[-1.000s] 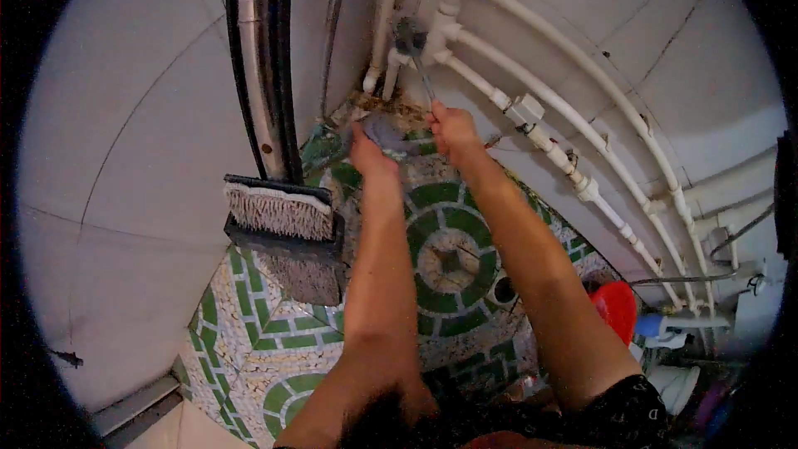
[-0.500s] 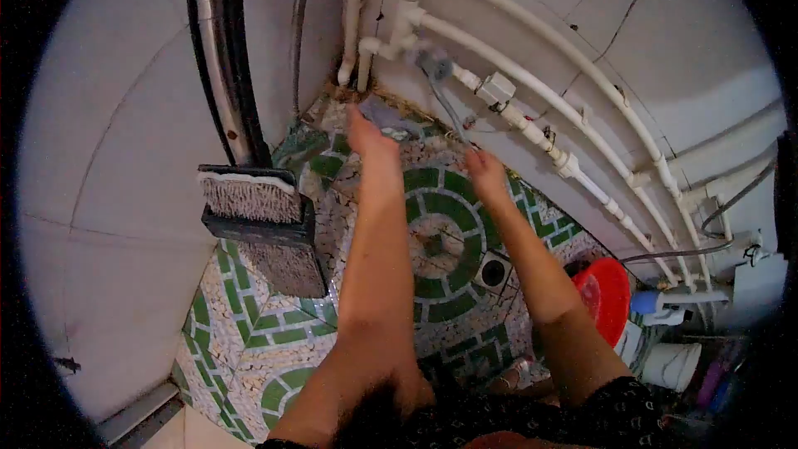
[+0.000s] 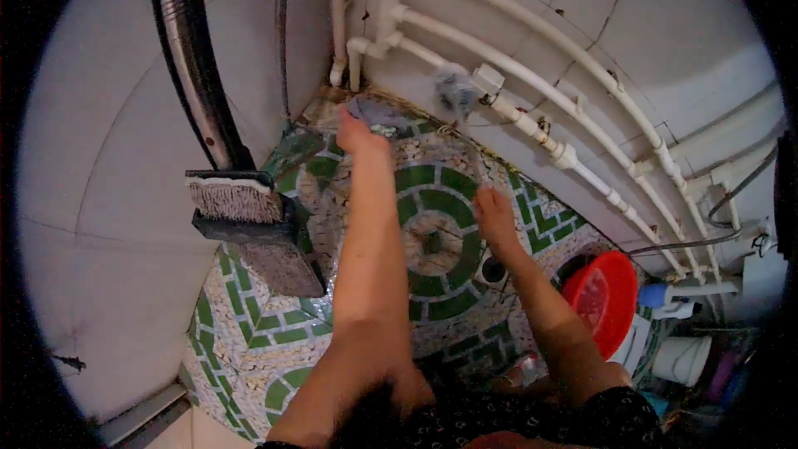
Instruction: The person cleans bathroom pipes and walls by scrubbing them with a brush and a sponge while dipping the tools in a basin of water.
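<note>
My left hand [image 3: 359, 133] reaches to the far corner of the tiled floor. Its fingers are closed on a crumpled grey cloth [image 3: 378, 111]. To the right, my right hand [image 3: 496, 214] grips the thin handle of a scrubbing brush. The brush's fuzzy grey round head [image 3: 456, 91] is held up in front of the white wall pipes, blurred by motion. I cannot tell whether it touches them. Beneath my hands lies the green-and-white patterned floor [image 3: 440, 199], which looks wet in places.
A flat mop [image 3: 249, 208] with grey fibre pads leans at the left on a metal pole. White pipes [image 3: 565, 154] run along the right wall. A floor drain [image 3: 494, 269] lies by my right wrist. A red basin [image 3: 628, 308] and white bucket [image 3: 682, 360] stand lower right.
My right hand has moved down and slightly right, and the brush head has shifted right along the pipes. My left hand stays at the corner with the cloth. The view has shifted slightly.
</note>
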Motion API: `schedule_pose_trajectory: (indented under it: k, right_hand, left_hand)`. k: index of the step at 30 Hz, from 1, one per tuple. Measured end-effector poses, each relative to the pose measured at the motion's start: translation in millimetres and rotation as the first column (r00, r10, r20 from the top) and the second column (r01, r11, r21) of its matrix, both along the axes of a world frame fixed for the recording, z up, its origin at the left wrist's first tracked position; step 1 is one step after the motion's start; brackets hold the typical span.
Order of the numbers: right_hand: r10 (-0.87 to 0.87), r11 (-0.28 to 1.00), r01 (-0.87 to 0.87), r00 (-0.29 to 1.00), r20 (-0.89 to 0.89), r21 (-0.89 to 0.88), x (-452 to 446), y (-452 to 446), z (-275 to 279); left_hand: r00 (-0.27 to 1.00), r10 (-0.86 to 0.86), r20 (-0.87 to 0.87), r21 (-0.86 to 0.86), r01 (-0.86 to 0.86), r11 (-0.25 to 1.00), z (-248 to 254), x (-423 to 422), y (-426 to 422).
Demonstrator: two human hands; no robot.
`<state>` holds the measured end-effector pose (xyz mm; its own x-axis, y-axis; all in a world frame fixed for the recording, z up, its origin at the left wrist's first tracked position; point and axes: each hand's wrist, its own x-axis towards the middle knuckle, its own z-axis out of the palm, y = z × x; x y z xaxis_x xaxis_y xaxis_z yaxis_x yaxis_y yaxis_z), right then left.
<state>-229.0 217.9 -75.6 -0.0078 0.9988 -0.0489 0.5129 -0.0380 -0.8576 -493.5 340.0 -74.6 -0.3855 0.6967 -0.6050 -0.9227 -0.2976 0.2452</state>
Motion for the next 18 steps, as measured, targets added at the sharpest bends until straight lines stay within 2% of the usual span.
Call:
schedule_pose_trajectory:
  k: [2, 3, 5, 7, 9, 11, 12, 13, 15, 16, 18]
  right_hand:
    - [0.009, 1.0, -0.012, 0.994, -0.108, -0.026, 0.2, 3.7, -3.0]
    - [0.066, 0.997, -0.058, 0.988, -0.142, 0.057, -14.8, 25.4, -5.3]
    - [0.044, 0.998, -0.058, 0.943, -0.33, -0.033, -41.2, 39.9, 10.8]
    - [-0.182, 0.922, -0.07, 0.791, -0.585, -0.381, -71.8, 34.5, 64.6]
    - [-0.082, 0.982, -0.003, 0.891, -0.447, -0.188, -49.7, 11.4, 14.9]
    - [-0.126, 0.976, 0.022, 0.87, -0.476, -0.218, -46.9, 1.7, 7.1]
    - [-0.223, 0.934, 0.007, 0.794, -0.566, -0.358, -51.1, -5.6, 29.0]
    - [-0.337, 0.87, -0.024, 0.701, -0.628, -0.493, -54.3, -13.9, 46.1]
    - [-0.34, 0.864, -0.146, 0.535, -0.773, -0.481, -79.6, 12.8, 69.0]
    - [-0.339, 0.864, -0.204, 0.44, -0.832, -0.46, -87.1, 24.1, 75.2]
    - [-0.4, 0.834, -0.182, 0.454, -0.796, -0.522, -87.7, 27.6, 76.1]
  left_hand:
    - [0.998, -0.005, -0.061, 0.011, 0.006, 1.0, 3.0, 10.0, -1.2]
    - [0.995, -0.018, -0.094, 0.019, 0.02, 1.0, 4.2, 17.5, -0.2]
    - [0.995, -0.066, -0.076, 0.031, 0.069, 0.997, 4.4, 30.9, 1.9]
    - [0.995, -0.085, -0.048, 0.005, 0.086, 0.996, 22.9, 33.6, -2.6]
    - [0.995, -0.096, -0.01, -0.063, 0.095, 0.993, 53.5, 32.9, -15.9]
    - [0.993, -0.089, -0.08, 0.085, 0.096, 0.992, 30.0, 20.6, -7.8]
    - [0.99, -0.082, -0.11, 0.152, 0.099, 0.983, 19.8, 16.3, -5.8]
    - [0.963, -0.205, -0.174, 0.1, 0.225, 0.969, 19.9, 16.7, -6.9]
    - [0.849, -0.449, -0.279, -0.021, 0.462, 0.887, 30.4, 20.3, -8.7]
    - [0.716, -0.529, -0.455, -0.131, 0.535, 0.835, 47.0, 26.6, -16.2]
    - [0.338, -0.623, -0.705, -0.368, 0.577, 0.73, 74.7, 42.8, -30.6]
